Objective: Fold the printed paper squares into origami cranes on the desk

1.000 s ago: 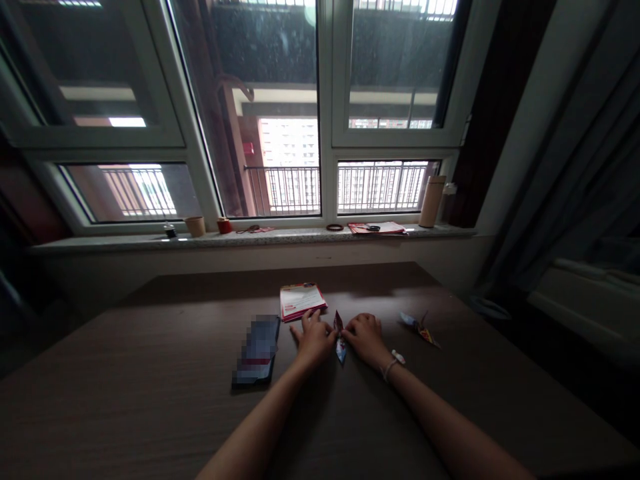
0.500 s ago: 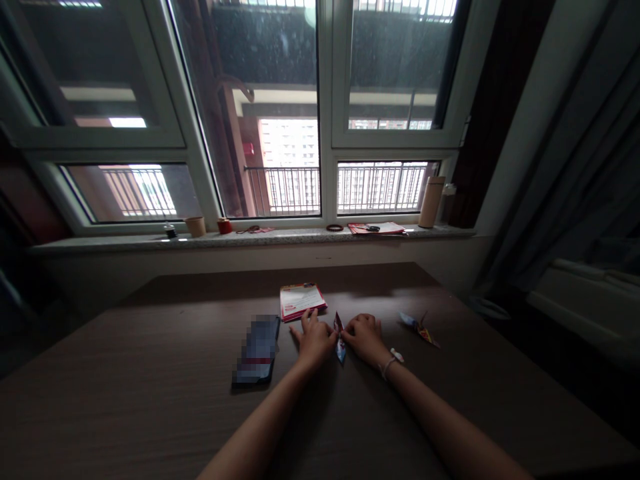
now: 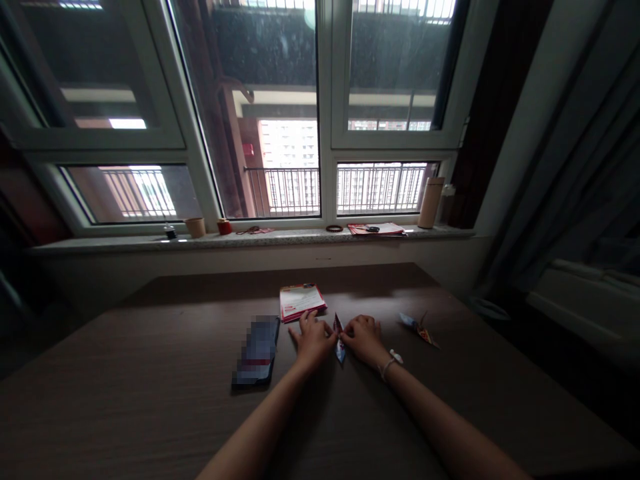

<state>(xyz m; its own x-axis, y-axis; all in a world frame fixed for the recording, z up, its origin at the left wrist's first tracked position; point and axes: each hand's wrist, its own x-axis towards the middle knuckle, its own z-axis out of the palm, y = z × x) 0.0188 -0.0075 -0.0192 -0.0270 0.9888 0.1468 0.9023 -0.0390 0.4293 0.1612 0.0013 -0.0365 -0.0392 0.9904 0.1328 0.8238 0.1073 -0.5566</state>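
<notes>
A folded piece of paper (image 3: 341, 351), narrow and pointed at both ends, lies between my hands on the table. It is dark red at the far tip and light blue at the near one. My left hand (image 3: 313, 341) pinches its left side, with the other fingers spread towards a paper stack (image 3: 301, 301). From the right, my right hand (image 3: 364, 339) holds the paper's middle, fingers curled in. The fingertips hide the paper's centre. Right of that hand rests a second folded paper figure (image 3: 419, 328), thin-tipped like a paper crane.
A phone (image 3: 257, 353) with a blurred screen lies left of my left hand on the brown table (image 3: 150, 373). On the windowsill behind stand a paper cup (image 3: 195, 227), a red spool (image 3: 225, 227) and a tan flask (image 3: 431, 203). Papers (image 3: 383, 229) lie there too.
</notes>
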